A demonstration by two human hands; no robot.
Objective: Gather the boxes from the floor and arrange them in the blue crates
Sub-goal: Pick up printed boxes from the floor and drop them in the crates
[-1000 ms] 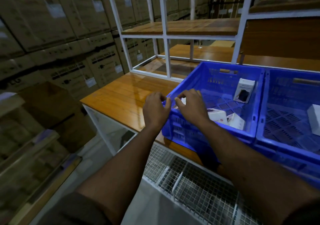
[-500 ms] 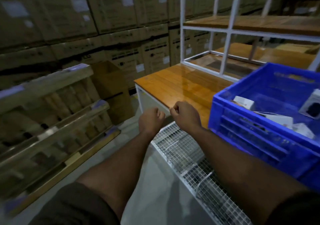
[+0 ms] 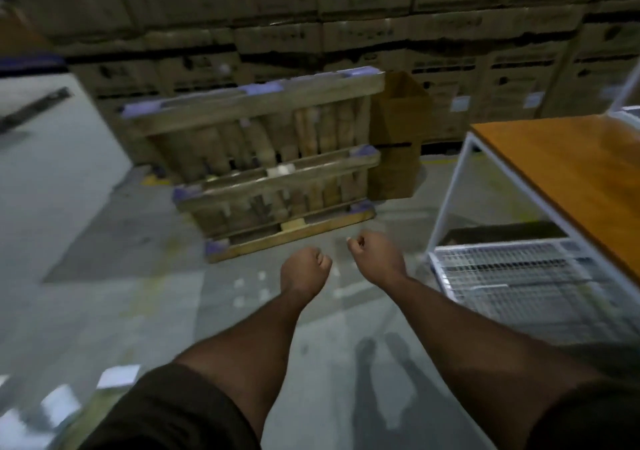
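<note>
While the view blurs, I make out small white boxes (image 3: 116,376) lying on the grey floor (image 3: 104,276) at lower left, perhaps three, with fainter pale ones (image 3: 239,300) ahead of the hands; I cannot count them surely. Both hands are empty fists: left hand (image 3: 304,269), right hand (image 3: 375,259). One wooden-topped table (image 3: 571,172) stands at right, no blue crate showing.

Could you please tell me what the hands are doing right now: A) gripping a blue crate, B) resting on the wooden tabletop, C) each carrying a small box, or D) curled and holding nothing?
D: the left hand and right hand hang curled above the floor, holding nothing.
</note>
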